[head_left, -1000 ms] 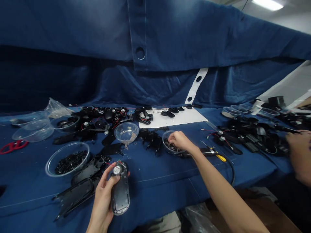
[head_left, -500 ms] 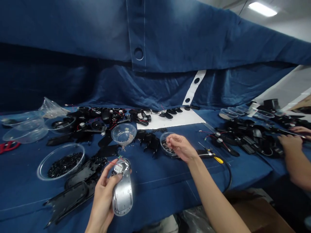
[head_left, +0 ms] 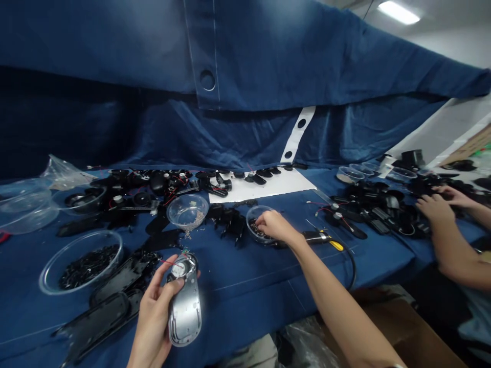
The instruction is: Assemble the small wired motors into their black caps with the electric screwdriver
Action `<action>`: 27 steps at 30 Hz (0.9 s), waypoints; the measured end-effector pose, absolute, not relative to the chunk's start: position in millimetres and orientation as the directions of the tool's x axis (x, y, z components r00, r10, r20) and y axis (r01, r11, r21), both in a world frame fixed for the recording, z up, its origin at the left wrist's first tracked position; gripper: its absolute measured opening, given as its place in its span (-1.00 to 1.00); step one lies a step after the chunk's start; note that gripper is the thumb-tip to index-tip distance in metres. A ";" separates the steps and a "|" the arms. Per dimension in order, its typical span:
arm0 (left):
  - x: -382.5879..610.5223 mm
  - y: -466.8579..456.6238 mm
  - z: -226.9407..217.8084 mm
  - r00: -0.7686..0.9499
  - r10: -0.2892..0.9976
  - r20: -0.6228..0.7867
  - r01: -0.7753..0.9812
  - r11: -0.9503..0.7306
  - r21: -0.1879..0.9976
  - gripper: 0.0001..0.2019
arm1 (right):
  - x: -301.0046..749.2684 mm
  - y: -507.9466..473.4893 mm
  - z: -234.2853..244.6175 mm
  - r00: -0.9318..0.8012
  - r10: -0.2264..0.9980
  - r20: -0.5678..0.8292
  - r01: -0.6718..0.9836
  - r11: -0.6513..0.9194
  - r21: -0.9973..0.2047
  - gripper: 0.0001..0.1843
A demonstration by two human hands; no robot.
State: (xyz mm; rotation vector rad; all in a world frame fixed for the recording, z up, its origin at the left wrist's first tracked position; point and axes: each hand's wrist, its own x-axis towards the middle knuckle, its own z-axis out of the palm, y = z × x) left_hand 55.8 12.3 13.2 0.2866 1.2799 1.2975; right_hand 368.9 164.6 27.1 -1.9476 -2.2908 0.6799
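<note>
My left hand (head_left: 153, 312) grips an oval shell with a shiny silver face (head_left: 185, 312), tilted in front of me. A round speaker-like disc (head_left: 179, 267) with thin red wire sits at the shell's upper end, under my thumb. My right hand (head_left: 274, 227) dips its fingertips into a small clear bowl (head_left: 253, 217) holding tiny dark screws. Whether those fingers hold a screw is too small to tell. Just right of that hand lies a yellow-and-black screwdriver (head_left: 325, 237).
Blue cloth covers the table (head_left: 245, 276), with a blue drape hanging behind it. Black plastic housings (head_left: 109, 301) lie near my left hand. Other clear bowls (head_left: 187, 210) (head_left: 80, 263) hold small parts. A co-worker's hands (head_left: 435, 209) work among black parts at right.
My right hand has lowered from above the small bowl into it. The shell now catches the light as silver. The co-worker's hands have moved further onto the parts at right.
</note>
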 end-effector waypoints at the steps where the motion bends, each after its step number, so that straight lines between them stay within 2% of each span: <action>1: 54.9 12.6 11.8 -0.243 0.816 -0.525 -0.538 0.337 0.773 -0.09 | 368.0 166.4 26.1 -0.204 0.947 -0.249 0.935 0.113 -0.337 -0.70; 5: 53.3 13.1 8.7 -0.256 0.822 -0.509 -0.538 0.317 0.781 -0.13 | 368.7 171.7 23.1 -0.210 0.936 -0.283 0.958 0.138 -0.252 -0.67; 10: 52.7 12.6 6.5 -0.255 0.820 -0.513 -0.538 0.321 0.779 -0.15 | 367.5 172.2 24.0 -0.197 0.947 -0.253 0.970 0.150 -0.194 -0.66; 22: 54.6 11.8 8.1 -0.275 0.828 -0.488 -0.547 0.283 0.788 -0.16 | 353.8 170.3 19.6 -0.195 0.953 -0.231 0.972 0.156 -0.176 -0.67; 27: 55.6 13.4 1.2 -0.312 0.836 -0.451 -0.541 0.234 0.808 -0.17 | 355.1 168.5 13.3 -0.215 0.955 -0.204 0.956 0.163 -0.243 -0.65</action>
